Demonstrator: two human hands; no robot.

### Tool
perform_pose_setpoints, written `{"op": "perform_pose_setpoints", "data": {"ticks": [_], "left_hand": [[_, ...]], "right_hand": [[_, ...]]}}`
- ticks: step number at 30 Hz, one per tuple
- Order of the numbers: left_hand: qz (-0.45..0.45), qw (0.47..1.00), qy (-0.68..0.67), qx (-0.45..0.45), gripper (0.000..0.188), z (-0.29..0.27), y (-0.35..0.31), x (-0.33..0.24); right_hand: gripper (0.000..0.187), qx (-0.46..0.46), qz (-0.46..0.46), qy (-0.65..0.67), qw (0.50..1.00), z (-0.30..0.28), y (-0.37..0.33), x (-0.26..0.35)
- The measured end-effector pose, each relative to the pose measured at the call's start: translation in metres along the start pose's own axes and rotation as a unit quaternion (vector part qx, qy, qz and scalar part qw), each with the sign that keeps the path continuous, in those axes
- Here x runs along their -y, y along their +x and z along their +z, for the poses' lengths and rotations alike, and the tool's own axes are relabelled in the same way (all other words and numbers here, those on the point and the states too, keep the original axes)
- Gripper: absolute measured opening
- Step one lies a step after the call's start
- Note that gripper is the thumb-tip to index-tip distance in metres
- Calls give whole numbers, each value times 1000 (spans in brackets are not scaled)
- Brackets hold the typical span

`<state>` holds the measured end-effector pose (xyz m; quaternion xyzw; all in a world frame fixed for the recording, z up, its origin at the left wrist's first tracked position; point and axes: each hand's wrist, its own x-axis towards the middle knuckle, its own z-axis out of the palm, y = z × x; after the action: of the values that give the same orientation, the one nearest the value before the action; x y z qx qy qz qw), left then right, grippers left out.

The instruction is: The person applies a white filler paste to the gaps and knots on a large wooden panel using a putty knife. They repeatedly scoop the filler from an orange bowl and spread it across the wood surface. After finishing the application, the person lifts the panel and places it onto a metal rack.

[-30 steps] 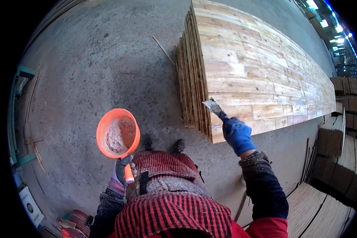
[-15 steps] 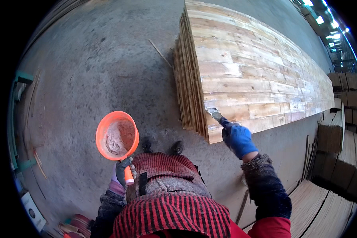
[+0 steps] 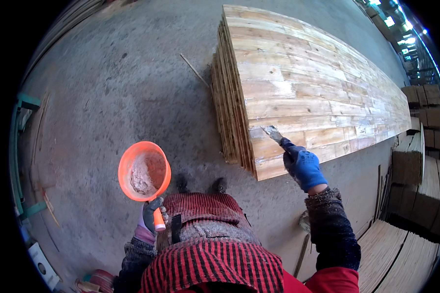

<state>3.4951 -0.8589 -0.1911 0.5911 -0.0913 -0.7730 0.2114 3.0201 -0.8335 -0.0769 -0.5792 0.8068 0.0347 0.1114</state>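
Note:
In my gloved left hand [image 3: 151,213] is the handle of an orange scoop [image 3: 123,181], held out over the floor. A pinkish, thick paste [image 3: 143,179] lies inside its bowl. My right hand [image 3: 304,167], in a blue glove, is closed round the dark handle of a putty knife [image 3: 275,135]. The knife's blade, smeared with pale paste, rests on the top board near the close left corner of a stack of wooden panels [image 3: 288,100]. Whitish smears mark several seams and patches of that top panel.
Bundles of stacked boards [image 3: 407,158] stand on the right, with more boards [image 3: 384,249] at the lower right. A thin stick [image 3: 194,71] lies on the concrete floor [image 3: 98,97] beside the panel stack. A green metal frame [image 3: 15,151] runs along the left edge.
My right hand and the putty knife have shifted slightly right, the blade moving from the panel's left edge inward along the board. My left hand still holds the scoop in nearly the same place.

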Motion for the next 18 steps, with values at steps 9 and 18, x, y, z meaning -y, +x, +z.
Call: {"op": "perform_pose_setpoints", "data": {"ticks": [9,18], "left_hand": [[-22,1000,0,7,22,15,-7,0],[-18,999,27,33,20,51,-26,-13]], "right_hand": [[35,34,35,-65,997,46,-15,20],[29,28,0,-35,999,-11,-45,-19]]}}
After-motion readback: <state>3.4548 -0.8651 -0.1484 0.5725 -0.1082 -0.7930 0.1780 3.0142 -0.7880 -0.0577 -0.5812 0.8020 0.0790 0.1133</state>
